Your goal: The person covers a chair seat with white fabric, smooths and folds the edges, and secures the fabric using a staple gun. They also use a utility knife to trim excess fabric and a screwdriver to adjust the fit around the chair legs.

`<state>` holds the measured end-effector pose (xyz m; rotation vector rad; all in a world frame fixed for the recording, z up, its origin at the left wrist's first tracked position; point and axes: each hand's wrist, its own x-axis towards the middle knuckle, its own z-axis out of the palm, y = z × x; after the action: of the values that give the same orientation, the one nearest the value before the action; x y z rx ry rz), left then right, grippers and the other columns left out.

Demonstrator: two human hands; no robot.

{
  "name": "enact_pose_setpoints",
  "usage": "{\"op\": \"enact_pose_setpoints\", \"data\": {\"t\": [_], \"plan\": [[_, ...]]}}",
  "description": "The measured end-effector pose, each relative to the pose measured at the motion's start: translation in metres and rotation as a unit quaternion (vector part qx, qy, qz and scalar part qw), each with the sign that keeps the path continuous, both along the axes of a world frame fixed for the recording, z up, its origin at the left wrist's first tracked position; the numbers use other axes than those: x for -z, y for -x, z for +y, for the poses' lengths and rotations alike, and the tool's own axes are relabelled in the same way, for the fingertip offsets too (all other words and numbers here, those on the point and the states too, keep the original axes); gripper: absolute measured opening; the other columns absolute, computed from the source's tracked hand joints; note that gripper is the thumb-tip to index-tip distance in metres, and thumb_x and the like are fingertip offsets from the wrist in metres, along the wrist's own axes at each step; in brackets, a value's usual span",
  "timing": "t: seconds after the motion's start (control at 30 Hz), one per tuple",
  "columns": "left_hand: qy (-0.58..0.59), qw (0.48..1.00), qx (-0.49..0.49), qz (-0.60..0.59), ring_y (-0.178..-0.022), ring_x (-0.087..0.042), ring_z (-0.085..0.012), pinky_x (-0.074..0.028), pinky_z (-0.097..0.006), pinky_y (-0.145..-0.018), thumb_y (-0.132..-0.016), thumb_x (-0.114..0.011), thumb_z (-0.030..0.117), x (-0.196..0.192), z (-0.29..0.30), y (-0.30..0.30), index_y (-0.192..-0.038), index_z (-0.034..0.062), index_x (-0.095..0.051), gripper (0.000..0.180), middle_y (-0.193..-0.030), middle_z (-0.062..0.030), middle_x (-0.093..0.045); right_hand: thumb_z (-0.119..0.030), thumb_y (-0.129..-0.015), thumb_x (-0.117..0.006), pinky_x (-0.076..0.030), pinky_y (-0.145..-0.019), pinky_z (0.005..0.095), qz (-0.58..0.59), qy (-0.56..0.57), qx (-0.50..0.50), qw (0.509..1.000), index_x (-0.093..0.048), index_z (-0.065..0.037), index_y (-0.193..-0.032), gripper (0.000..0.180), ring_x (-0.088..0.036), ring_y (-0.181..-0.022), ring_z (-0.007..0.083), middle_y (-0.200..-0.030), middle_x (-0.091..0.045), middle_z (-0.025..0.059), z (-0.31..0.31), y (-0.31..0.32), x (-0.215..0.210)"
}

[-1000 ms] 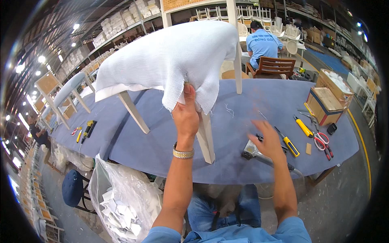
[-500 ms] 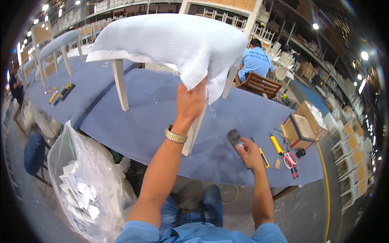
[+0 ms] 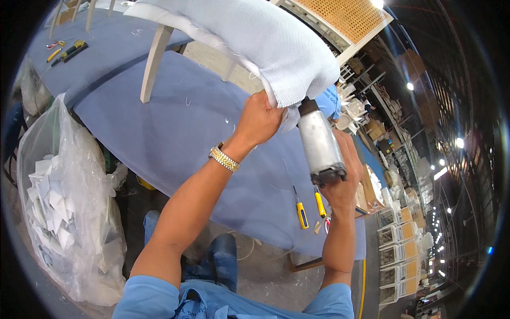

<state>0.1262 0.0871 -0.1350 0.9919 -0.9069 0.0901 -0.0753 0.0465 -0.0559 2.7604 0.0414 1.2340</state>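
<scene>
A stool or bench seat covered in pale blue-white fabric (image 3: 228,40) stands on whitish wooden legs (image 3: 157,64) upon the table. My left hand (image 3: 259,121), with a gold and silver watch at its wrist, is closed on the fabric at the seat's near corner, bunching its edge. My right hand (image 3: 348,170) is wrapped round a staple gun (image 3: 320,141) with a silver body and black ends. Its black nose meets the corner just right of my left fingers; whether it touches the frame is hidden.
On the blue-grey covered table (image 3: 159,135) lie a yellow-handled screwdriver (image 3: 302,215) and a yellow cutter (image 3: 320,204). Left of me, a clear plastic bag (image 3: 64,212) holds white scraps. More tools (image 3: 71,51) lie far left. Past the seat, a person in a blue shirt (image 3: 328,102) is partly hidden.
My right hand has lifted the staple gun from the table up to the seat corner. My left hand still grips the fabric there. The view has turned and the seat looks higher in it.
</scene>
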Motion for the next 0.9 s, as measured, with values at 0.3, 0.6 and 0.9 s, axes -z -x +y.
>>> {"op": "enact_pose_setpoints", "data": {"t": [0.3, 0.6, 0.9], "plan": [[-0.006, 1.0, 0.008, 0.026, -0.079, -0.064, -0.0181, -0.051, -0.034, -0.073, -0.095, -0.06, 0.011, 0.004, -0.01, -0.003, -0.107, -0.0034, -0.067, 0.019, -0.093, -0.0179, -0.072, -0.003, -0.061, -0.081, -0.054, -0.088, 0.0407, 0.068, 0.054, 0.048, 0.995, -0.063, 0.0, -0.122, 0.064, -0.067, -0.104, 0.0395, -0.118, -0.066, 0.019, 0.015, -0.005, -0.02], [0.002, 0.993, -0.065, -0.103, -0.082, -0.068, -0.023, -0.053, -0.034, -0.075, -0.095, -0.058, 0.006, 0.004, -0.008, -0.004, -0.11, -0.0008, -0.068, 0.02, -0.099, -0.0189, -0.073, -0.002, -0.064, -0.08, -0.056, -0.073, 0.0403, 0.083, 0.098, 0.074, 0.989, -0.06, -0.007, -0.126, 0.065, -0.068, -0.093, 0.0341, -0.114, -0.064, 0.0112, 0.022, -0.009, -0.023], [0.0, 0.999, 0.037, 0.008, -0.074, -0.068, -0.028, -0.052, -0.039, -0.071, -0.096, -0.058, 0.017, 0.001, 0.0, 0.0, -0.104, -0.0071, -0.065, 0.026, -0.084, -0.0222, -0.071, -0.005, -0.064, -0.079, -0.052, -0.084, 0.0397, 0.132, 0.0, 0.106, 0.986, -0.061, -0.003, -0.121, 0.059, -0.065, -0.097, 0.0417, -0.106, -0.067, 0.0179, 0.024, -0.006, -0.025]]}}
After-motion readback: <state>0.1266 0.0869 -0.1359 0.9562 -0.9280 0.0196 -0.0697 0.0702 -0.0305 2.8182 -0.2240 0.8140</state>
